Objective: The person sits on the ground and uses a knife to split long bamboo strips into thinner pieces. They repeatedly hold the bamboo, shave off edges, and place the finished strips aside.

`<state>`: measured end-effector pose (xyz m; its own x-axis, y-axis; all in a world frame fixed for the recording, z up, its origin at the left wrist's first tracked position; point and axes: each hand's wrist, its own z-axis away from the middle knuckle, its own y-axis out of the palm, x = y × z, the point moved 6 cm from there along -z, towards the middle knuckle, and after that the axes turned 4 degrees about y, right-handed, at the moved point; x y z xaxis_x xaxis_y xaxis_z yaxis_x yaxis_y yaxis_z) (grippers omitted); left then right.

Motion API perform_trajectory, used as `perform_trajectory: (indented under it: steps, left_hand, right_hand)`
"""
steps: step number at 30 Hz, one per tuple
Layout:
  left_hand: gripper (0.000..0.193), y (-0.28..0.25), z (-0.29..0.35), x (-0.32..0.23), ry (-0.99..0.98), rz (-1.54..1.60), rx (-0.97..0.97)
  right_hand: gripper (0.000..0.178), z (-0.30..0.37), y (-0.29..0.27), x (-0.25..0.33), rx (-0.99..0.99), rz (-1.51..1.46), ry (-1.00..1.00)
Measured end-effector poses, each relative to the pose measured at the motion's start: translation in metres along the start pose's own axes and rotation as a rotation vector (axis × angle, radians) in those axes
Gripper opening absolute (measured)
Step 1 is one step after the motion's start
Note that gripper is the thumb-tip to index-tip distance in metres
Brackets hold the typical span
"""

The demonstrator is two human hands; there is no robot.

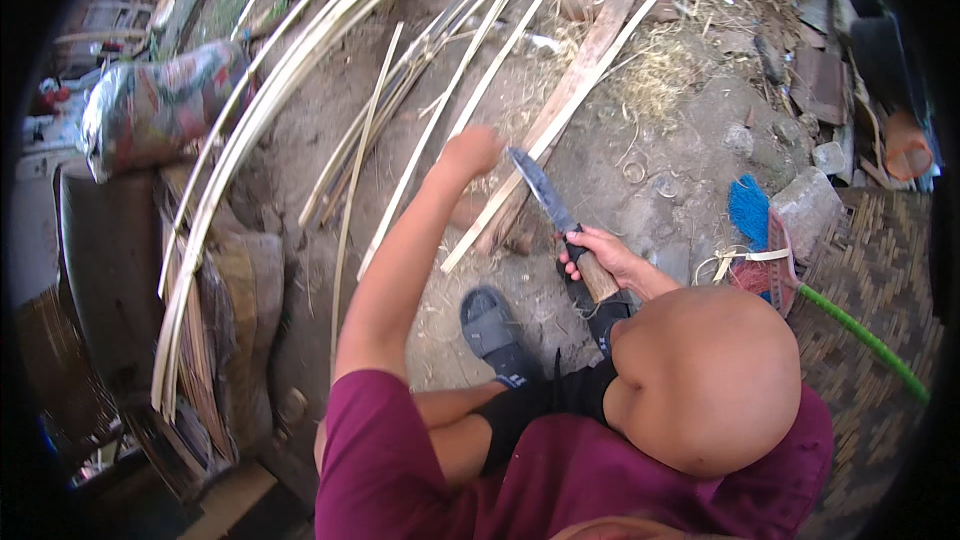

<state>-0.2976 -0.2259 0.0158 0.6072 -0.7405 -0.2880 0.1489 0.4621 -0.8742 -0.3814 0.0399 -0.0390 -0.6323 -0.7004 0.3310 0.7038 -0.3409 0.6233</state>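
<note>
Over there, the single fisheye view looks steeply down from head height, close above the maroon shirt (385, 445), reaching out across the dirt ground (622, 202).

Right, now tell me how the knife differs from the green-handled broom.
The knife is gripped in the right hand; the broom has no hand on it.
The knife has a bluish-grey blade, while the broom ends in blue bristles.
The knife's handle is brown and black; the broom's is bright green and longer.
Both slant downward to the right in the picture, handle end lowest.
</note>
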Motion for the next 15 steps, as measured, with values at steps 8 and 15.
perform_trajectory:
  steps: [8, 15]
  left_hand:
    - [0.027, 0.039, -0.093, -0.054, -0.295, 0.233, -0.496]
    - [0.021, 0.041, -0.117, -0.050, -0.435, 0.669, -0.504]
  right_hand:
    - [0.028, -0.007, 0.037, -0.018, -0.003, 0.151, 0.026]
    - [0.034, -0.009, 0.020, 0.067, -0.227, 0.445, -0.186]
